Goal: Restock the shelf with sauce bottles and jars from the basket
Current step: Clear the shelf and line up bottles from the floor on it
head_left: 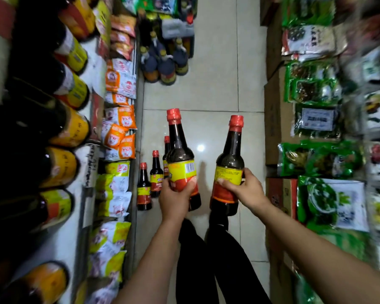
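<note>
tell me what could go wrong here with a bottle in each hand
The left hand and right hand each grip a bottle low on its label; the left bottle or right bottle could slip onto the tiled floor. Three bottles on the floor stand near the legs; a step might topple them.

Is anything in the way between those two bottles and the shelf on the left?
Nothing visible. The left hand holds the left sauce bottle and the right hand the right sauce bottle, in open air over the floor. Three floor bottles stand lower, beside the shelf, under the path.
</note>
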Demonstrator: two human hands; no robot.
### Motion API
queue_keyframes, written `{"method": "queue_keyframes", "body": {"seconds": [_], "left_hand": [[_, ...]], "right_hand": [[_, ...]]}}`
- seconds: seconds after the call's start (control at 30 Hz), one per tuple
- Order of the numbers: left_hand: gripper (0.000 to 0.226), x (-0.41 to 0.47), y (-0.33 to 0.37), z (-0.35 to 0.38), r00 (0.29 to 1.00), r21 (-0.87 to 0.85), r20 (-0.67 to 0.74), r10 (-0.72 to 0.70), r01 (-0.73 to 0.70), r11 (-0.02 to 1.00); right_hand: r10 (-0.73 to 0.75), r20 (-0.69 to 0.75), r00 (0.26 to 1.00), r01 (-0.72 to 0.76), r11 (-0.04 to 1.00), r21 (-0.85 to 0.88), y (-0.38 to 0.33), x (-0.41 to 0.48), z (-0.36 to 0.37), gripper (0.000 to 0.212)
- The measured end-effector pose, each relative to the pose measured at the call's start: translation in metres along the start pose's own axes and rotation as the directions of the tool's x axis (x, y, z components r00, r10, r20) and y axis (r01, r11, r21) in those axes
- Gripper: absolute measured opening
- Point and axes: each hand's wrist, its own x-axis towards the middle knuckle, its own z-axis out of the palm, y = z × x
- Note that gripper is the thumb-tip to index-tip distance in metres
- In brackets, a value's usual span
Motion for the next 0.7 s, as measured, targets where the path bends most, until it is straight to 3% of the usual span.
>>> {"method": "queue_keyframes", "body": {"seconds": [0.17, 0.47, 0.7], "left_hand": [[0.035, -0.039, 0.055, -0.023, 0.999, -0.042, -0.008, 0.033, -0.033, 0.999], [0.028, -0.121, 0.128, -0.076, 0.989, -0.146, 0.103, 0.109, -0.093, 0.985], [0.026, -0.17, 0.159, -0.123, 0.972, -0.191, 0.06, 0.226, -0.211, 0.959]], "right_hand": [[-0.016, 0.003, 1.0, 0.016, 1.0, 0.003, -0.043, -0.053, -0.023, 0.05], [-0.157, 0.045, 0.987, 0.16, 0.985, -0.068, -0.12, -0.148, -0.069, 0.054], [-0.282, 0.05, 0.958, 0.283, 0.959, -0.014, -0.163, -0.2, -0.098, 0.05]]}}
